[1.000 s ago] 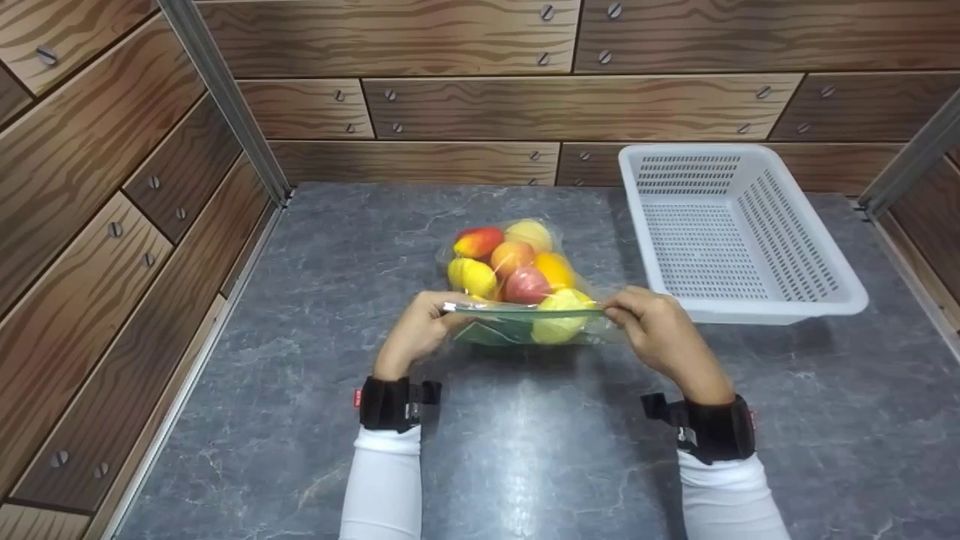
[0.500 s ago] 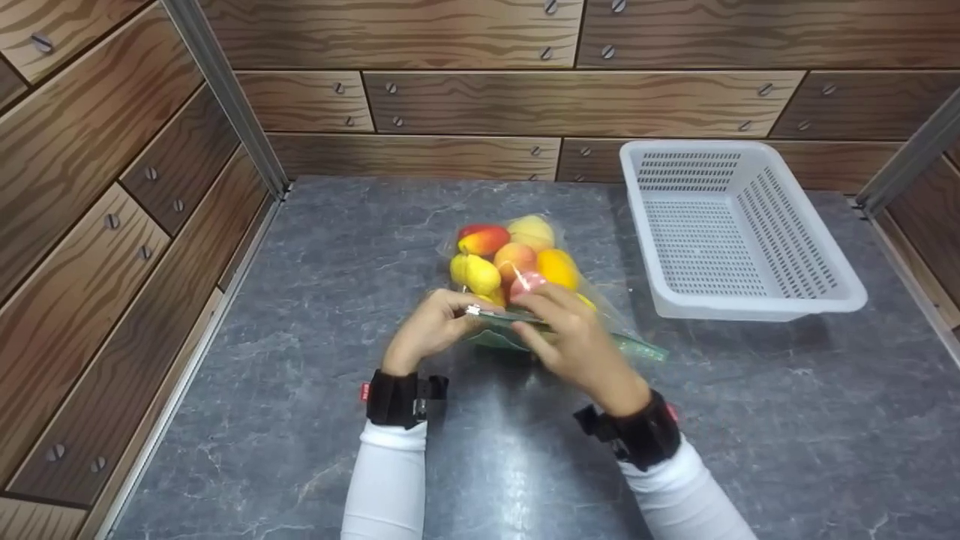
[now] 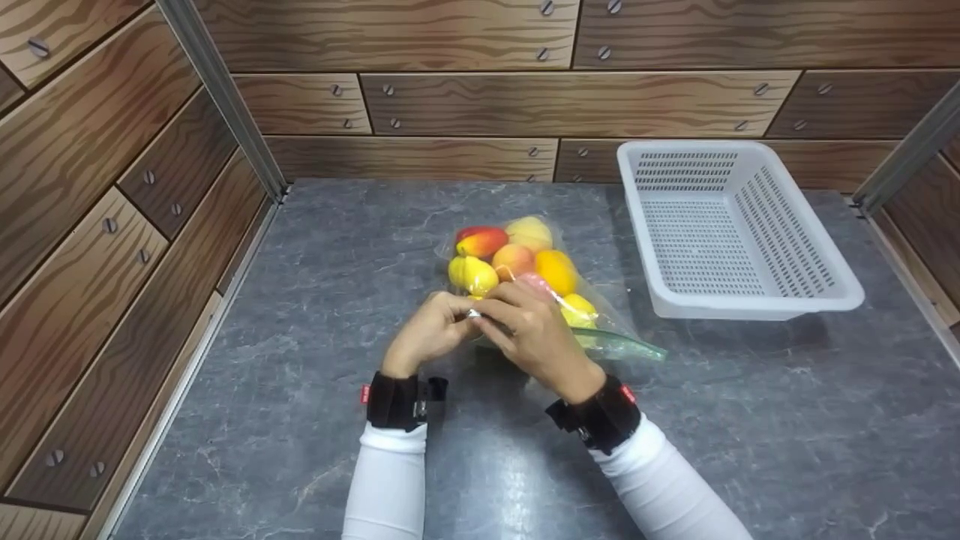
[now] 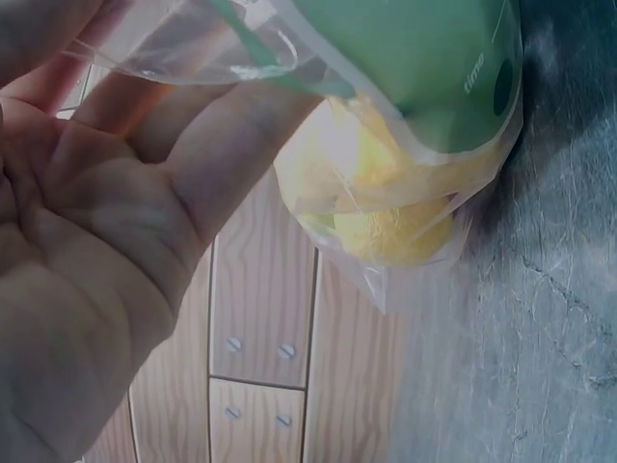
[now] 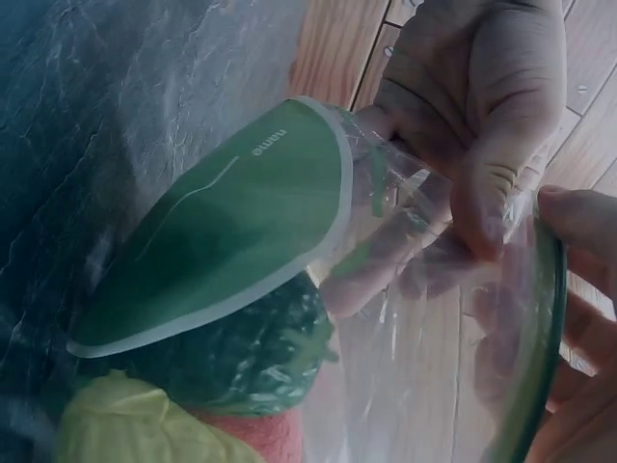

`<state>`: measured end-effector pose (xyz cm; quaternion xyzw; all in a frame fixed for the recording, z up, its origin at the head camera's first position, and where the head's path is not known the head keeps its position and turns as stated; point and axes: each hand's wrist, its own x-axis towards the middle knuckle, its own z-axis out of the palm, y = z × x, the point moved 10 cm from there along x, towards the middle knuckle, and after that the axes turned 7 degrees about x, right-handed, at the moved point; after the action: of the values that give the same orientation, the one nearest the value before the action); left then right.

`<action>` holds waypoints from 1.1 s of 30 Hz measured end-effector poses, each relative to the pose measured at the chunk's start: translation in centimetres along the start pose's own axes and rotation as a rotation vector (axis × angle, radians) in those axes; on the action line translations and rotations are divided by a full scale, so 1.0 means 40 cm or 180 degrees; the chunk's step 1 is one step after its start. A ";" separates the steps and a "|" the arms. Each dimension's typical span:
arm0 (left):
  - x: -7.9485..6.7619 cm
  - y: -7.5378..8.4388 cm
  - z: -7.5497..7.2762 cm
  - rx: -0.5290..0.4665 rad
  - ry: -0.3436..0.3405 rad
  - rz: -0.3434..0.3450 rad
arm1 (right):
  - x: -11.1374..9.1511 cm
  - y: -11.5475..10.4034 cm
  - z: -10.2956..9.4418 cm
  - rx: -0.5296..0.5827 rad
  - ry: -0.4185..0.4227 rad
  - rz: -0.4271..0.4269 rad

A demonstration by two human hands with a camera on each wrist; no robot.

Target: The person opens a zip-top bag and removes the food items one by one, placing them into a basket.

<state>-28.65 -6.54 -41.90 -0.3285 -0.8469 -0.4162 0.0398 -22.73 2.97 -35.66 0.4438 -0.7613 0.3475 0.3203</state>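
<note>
Wood-print walls (image 3: pixel 577 105) with painted screw heads close off the far and left sides. Below them spreads the table (image 3: pixel 300 337), dark grey with pale marbling. A white basket (image 3: pixel 757 304) sits at its far right corner. The clear bag (image 3: pixel 622 345), full of fruit (image 3: pixel 514 261), lies mid-table, left of the basket, mouth towards the near edge. The left hand (image 3: pixel 431 330) and right hand (image 3: pixel 536 334) meet at the bag's left mouth corner, each pinching the film. A second ago the right hand held the mouth's right end, which now lies loose; the left has stayed put. Smallest is the lettering on the bag's green panel (image 5: pixel 251 212): "name" and "time". Writing on the wrist straps' red tags (image 3: pixel 365 394) is too small to read.
</note>
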 end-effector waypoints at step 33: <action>-0.014 -0.011 -0.037 -0.0575 0.0224 -0.0007 | -0.014 0.058 -0.058 0.0080 -0.0294 0.0475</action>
<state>-28.77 -8.11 -41.42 -0.3150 -0.8043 -0.5023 0.0394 -24.17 5.95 -35.38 0.4054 -0.8019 0.3590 0.2525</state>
